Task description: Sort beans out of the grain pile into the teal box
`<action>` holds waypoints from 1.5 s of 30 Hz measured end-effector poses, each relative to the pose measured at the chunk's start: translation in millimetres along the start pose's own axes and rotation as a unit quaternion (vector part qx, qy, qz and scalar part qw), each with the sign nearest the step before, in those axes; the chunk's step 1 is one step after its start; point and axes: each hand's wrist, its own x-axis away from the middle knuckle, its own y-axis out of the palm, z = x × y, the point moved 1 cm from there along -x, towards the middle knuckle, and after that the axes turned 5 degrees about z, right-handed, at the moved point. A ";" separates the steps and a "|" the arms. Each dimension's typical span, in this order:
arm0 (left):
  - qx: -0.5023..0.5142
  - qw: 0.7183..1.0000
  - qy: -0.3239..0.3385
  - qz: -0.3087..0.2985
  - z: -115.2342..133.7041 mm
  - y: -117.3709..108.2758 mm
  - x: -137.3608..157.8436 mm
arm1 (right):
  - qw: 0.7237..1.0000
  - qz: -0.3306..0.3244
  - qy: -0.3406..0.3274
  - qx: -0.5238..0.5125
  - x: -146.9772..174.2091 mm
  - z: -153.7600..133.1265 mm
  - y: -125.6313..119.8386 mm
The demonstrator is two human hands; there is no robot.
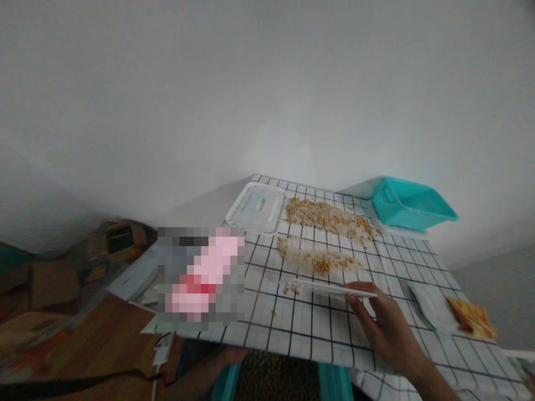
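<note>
My right hand (pixel 371 312) pinches one end of a thin white plastic panel (pixel 317 288), seen nearly edge-on above the checked tablecloth (pixel 301 340). Just beyond the panel lies a spread patch of yellowish kernels (pixel 321 264), with a few loose ones near the panel. A second, longer patch of kernels (pixel 326 216) lies farther back. Below the table's front edge is a teal bin (pixel 334 384) filled with brownish kernels (pixel 280 376). My left hand (pixel 232 355) is beside this bin's left rim, its fingers largely hidden.
A white lid-like tray (pixel 257 207) lies at the back left, a teal basin (pixel 413 203) at the back right. A white packet (pixel 432 306) and an orange-yellow packet (pixel 472 317) lie on the right. Cardboard boxes (pixel 54 281) stand on the floor at left. One area is pixelated.
</note>
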 end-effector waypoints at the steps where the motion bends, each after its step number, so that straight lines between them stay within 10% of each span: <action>1: 0.004 1.000 -0.010 0.005 1.7 1.9 1.1 | 1.000 -0.005 -0.003 -0.006 2.1 -1.3 -0.5; 31: 0.009 0.998 -0.059 -0.028 3.8 10.1 1.4 | 0.984 -0.078 -0.039 -0.152 75.9 -24.5 -26.9; 38: -0.018 0.999 -0.031 0.015 -0.1 27.3 3.8 | 0.983 0.169 0.067 -0.027 28.0 23.1 -44.7; 45: -0.005 0.997 -0.075 0.004 -1.8 44.3 5.5 | 0.990 0.117 0.034 -0.078 -30.7 50.4 -42.5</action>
